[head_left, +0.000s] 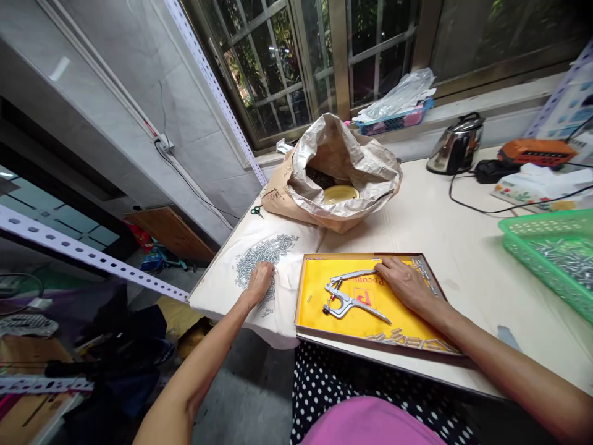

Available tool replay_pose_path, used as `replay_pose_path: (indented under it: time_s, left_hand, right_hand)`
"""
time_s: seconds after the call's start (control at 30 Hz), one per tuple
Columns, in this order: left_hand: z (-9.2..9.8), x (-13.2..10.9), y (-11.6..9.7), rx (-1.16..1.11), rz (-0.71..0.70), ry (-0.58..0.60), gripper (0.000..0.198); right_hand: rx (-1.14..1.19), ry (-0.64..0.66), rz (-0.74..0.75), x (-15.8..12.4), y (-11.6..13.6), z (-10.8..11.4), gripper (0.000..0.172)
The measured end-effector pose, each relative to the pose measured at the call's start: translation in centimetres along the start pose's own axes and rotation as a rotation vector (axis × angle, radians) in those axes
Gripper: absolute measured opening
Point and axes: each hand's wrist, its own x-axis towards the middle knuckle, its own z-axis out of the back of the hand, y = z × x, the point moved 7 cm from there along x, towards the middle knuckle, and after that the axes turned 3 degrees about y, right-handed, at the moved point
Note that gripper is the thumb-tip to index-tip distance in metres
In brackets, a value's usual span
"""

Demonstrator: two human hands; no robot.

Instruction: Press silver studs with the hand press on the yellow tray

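My left hand [260, 281] reaches into a pile of small grey metal pins or screws [264, 250] on white cloth. Its fingers are curled together at the pile's edge, and what they pinch is hidden. Over a shallow tray with a yellow lining [319, 312], my right hand [402, 279] has its fingers closed at the end of the upper handle of silver hand pliers [345, 300]. These pliers lie on the yellow lining, jaws to the left and handles spread. Small metal pieces [407, 340] lie along the tray's near edge, with more by its right side.
Behind the tray stands a large open paper sack [301, 198] with a yellow bowl [341, 194] inside. Small green scissors [256, 212] lie left of it. At right are a green basket [523, 232] of metal pieces, a kettle [456, 145] and a tissue box [523, 191].
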Motion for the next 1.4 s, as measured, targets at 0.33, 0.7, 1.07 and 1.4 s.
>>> replay_pose_path:
  time_s: [0.33, 0.7, 1.07, 1.4]
  left_hand:
    - [0.5, -2.2, -3.2, -1.33, 0.291, 0.057, 0.033]
    - [1.8, -5.1, -9.1, -1.652, 0.241, -0.03, 0.044]
    - [-0.6, -8.0, -4.8, -1.464, 0.307, -0.236, 0.021]
    - [-4.3, -7.6, -4.0, -1.64, 0.351, -0.227, 0.031]
  right_hand:
    - [0.165, 0.011, -0.084, 2.1, 2.1, 3.2, 0.023]
    - [0.996, -0.044, -0.02, 10.4, 15.0, 3.0, 0.028]
    - [1.001, 0.078, 0.066, 10.5, 19.5, 0.5, 0.017]
    - [0.963, 0.181, 0.078, 11.5, 20.6, -1.9, 0.032]
